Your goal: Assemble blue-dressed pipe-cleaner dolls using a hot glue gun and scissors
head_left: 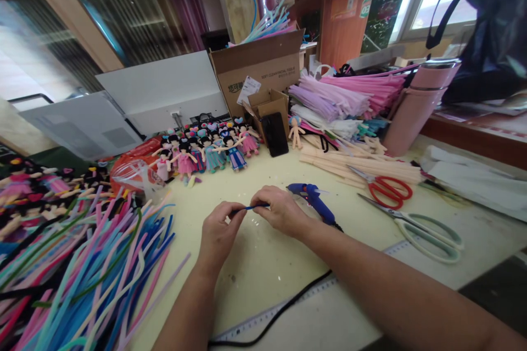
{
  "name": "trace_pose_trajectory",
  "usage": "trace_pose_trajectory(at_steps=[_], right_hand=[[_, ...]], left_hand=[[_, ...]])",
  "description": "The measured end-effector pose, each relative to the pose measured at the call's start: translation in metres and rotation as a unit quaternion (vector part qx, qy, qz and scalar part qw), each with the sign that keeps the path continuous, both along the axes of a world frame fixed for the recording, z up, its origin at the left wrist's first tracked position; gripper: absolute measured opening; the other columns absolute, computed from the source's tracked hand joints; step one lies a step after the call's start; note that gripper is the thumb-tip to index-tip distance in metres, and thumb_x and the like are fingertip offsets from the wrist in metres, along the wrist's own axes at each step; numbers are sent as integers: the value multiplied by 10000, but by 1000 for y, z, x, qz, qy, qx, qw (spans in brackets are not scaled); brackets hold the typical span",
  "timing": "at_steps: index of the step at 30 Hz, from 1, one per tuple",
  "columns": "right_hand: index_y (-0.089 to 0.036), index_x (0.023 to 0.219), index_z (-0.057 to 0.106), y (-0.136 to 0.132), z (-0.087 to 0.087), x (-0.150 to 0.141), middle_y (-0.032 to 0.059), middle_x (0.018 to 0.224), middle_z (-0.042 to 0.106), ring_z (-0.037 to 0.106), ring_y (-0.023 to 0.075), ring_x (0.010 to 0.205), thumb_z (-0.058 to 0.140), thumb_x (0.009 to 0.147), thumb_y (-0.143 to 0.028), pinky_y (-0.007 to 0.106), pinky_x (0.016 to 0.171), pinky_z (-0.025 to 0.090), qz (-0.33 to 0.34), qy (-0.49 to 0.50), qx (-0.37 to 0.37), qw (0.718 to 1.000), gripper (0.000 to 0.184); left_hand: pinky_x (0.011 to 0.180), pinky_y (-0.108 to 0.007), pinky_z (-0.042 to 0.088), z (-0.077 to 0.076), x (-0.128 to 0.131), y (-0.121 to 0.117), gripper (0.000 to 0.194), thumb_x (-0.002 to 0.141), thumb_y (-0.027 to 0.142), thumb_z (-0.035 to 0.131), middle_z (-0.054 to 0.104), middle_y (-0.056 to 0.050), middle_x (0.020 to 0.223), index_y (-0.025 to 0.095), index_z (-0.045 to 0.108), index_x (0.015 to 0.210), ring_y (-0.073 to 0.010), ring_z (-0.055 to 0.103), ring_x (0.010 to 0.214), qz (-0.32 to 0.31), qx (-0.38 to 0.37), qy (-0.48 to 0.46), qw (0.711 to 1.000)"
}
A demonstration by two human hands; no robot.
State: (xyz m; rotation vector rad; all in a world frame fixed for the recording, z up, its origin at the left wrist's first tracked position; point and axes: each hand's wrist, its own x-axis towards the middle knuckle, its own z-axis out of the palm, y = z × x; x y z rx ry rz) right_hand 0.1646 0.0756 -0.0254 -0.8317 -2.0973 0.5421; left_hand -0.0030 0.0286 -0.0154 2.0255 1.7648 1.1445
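Note:
Between my two hands, over the middle of the pale yellow table (247, 263), is a short dark blue pipe cleaner (248, 208). My left hand (220, 230) pinches one end with thumb and fingertips. At the other end, the fingers of my right hand (280, 208) are closed on it, hiding part of its length. Just right of my right hand lies a blue glue gun (315, 201), its nozzle toward the upper left. A black cord (284, 310) runs across the table below my right forearm.
Loose coloured pipe cleaners (99, 274) heap up at left. Small dolls (214, 153) stand at the back beside a black phone (275, 134) and a cardboard box (259, 63). Red scissors (389, 191), green-handled scissors (428, 236) and a pink bottle (422, 107) are at right.

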Motion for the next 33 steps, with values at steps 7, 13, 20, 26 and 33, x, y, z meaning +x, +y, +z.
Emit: trace_pose_trajectory(at_steps=[7,13,20,26,33], right_hand=[[-168,754,591,0,4,-1,-6,748,595,538,117,715,594,708,-12,226,656,397,8,45,-66,997,163],[-171,754,578,1,1,-1,-19,741,569,528,107,703,592,706,-30,218,648,397,20,85,-83,993,150],[-169,741,577,2,2,0,-15,741,554,521,109,711,593,714,-29,222,660,397,30,92,-65,993,143],[-165,728,583,1,4,1,-11,744,545,523,110,720,597,713,-14,224,676,400,34,79,-58,995,152],[-161,721,610,1,9,3,-8,741,549,530,114,732,629,707,-3,232,694,398,41,49,-42,997,159]], left_hand=[[652,-288,422,1,1,1,166,764,355,556,679,-16,742,222,655,756,-171,570,687,15,-20,-35,999],[651,-289,426,2,2,2,184,740,379,565,679,-13,732,218,654,744,-172,562,674,30,-36,-69,997],[652,-289,425,3,3,1,178,738,373,570,680,-14,736,217,656,741,-172,565,674,27,-35,-73,996],[662,-291,431,1,1,2,192,754,385,557,682,-16,750,221,658,761,-175,571,689,28,-27,-58,998],[650,-280,425,-1,-3,2,141,776,328,560,667,-12,749,220,650,766,-165,569,692,-6,-1,-27,1000]])
